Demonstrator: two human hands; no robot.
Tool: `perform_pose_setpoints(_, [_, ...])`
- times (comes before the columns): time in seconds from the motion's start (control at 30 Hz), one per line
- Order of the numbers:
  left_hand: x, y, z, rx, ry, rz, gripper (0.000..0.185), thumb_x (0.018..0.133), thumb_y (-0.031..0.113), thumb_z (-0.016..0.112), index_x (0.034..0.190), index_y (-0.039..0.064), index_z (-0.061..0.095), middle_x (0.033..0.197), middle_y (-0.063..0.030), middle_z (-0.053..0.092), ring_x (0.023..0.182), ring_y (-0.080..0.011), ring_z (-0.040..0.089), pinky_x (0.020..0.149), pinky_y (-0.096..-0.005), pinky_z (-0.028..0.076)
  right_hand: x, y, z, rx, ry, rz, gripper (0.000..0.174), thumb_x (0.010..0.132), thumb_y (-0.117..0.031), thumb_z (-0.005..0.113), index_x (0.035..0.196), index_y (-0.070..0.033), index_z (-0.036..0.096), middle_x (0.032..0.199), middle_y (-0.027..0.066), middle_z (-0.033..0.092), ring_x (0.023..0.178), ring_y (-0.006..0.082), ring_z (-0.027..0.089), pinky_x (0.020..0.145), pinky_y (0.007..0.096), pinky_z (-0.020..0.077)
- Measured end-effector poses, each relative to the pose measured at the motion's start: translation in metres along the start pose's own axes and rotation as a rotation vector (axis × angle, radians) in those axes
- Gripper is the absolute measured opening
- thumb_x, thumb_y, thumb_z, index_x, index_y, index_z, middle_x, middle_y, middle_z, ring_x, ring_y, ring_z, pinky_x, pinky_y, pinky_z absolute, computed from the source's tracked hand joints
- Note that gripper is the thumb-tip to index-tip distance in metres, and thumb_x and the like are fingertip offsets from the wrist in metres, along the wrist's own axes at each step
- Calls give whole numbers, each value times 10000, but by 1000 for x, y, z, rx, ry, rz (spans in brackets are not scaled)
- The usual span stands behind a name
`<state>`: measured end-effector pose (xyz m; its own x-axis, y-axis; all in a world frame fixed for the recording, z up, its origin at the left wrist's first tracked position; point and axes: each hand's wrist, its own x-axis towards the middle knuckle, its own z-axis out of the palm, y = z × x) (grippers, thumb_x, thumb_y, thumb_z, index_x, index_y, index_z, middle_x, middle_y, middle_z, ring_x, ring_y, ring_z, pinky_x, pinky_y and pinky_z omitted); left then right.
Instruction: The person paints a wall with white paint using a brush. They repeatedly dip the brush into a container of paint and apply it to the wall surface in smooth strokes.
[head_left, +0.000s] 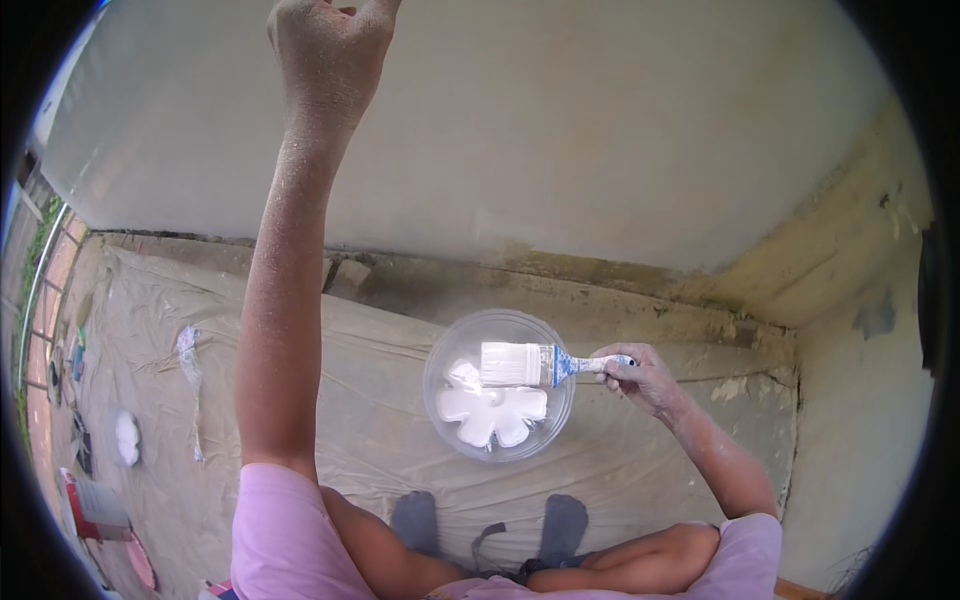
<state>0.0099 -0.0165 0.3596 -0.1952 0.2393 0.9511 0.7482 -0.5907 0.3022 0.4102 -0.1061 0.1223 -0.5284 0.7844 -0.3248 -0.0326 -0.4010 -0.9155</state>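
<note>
My right hand (637, 375) grips the end of a flat paintbrush (510, 365) by its blue and white, paint-marked handle. The bristles, coated white, lie level over a round clear plastic tub (437, 420), on the floor in front of me. White paint (491, 409) forms a flower-like shape in the tub's bottom. My left arm reaches up across the view to the wall (562, 135). At the top edge, my dusty left hand (330, 45) is partly cut off, its fingertips out of view, so whether it holds anything cannot be told.
A wrinkled plastic sheet (375, 420) covers the floor below the wall. My feet in grey socks (415, 521) are on it. Leftward lie a crumpled plastic strip (189, 360), a container of white material (127, 437) and a red and white bucket (101, 510). A stained wall (855, 375) rises at right.
</note>
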Motion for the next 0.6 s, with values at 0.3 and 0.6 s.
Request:
perform_pose_setpoints(0.3, [-99, -56, -4, 203, -240, -23, 190, 896, 269, 696, 948, 89, 727, 1131, -116, 520, 1021, -213, 571, 842, -377, 516, 48, -15, 31, 108, 135, -38, 241, 948, -121, 604, 1157, -1, 596, 873, 36, 643, 699, 55, 550, 584, 194, 446])
perform_pose_setpoints(0.6, [-129, -101, 3, 170, -281, -193, 264, 944, 305, 632, 985, 59, 720, 1138, -119, 518, 1038, -227, 558, 833, -387, 502, 132, 17, -9, -1107, 273, -561, 368, 975, -188, 518, 1306, -28, 526, 990, 183, 637, 852, 331, 625, 798, 425, 492])
